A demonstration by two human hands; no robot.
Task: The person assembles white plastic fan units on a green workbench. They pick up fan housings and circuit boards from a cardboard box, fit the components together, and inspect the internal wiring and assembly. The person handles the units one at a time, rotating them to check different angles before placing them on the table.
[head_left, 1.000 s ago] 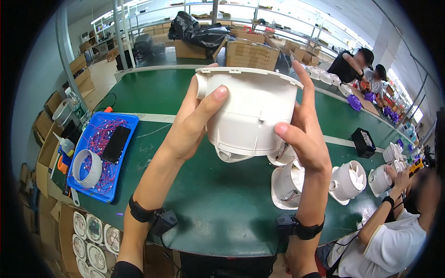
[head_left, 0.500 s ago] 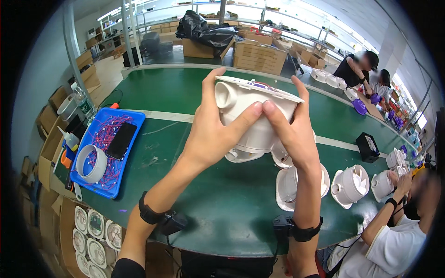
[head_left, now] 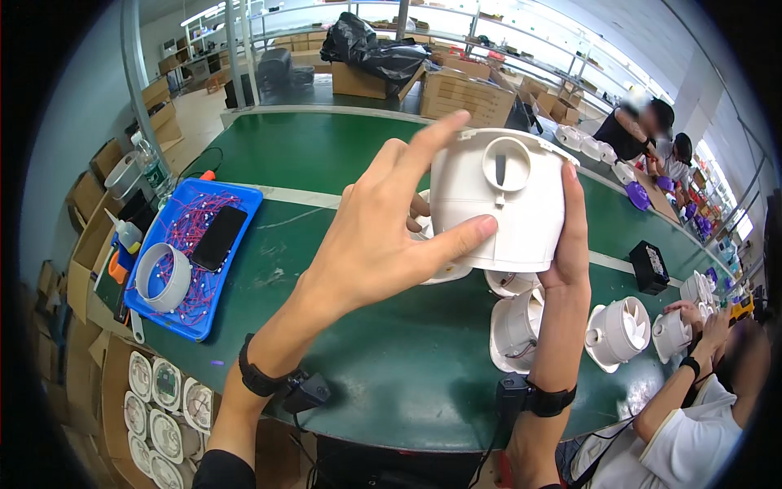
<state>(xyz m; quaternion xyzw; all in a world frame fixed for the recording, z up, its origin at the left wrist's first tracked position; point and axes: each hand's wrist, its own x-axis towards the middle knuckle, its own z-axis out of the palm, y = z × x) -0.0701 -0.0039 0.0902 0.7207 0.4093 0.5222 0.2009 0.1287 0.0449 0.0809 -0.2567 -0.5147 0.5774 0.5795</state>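
Near-left carton: round white units are lying packed inside; I'm judging little risk there.
Right wrist box: is sitting just on the near side of a standing white unit; a low arm swing could be bumping it.
Right hand: is clasping the housing from the right, a finger reaching up to its rim.
Left hand: thumb is lying on the near wall, index finger blurring by the rim; I can't tell if it's gripping.
White housing: is hanging above the table, right of middle, round port facing near; if the right hand is carrying most weight, smooth plastic could be slipping or twisting.
Standing unit's wires: are showing low on its side; a dropped housing could be catching them.
Blue tray: is holding tangled red wires, left; a wide left elbow could be dragging some.
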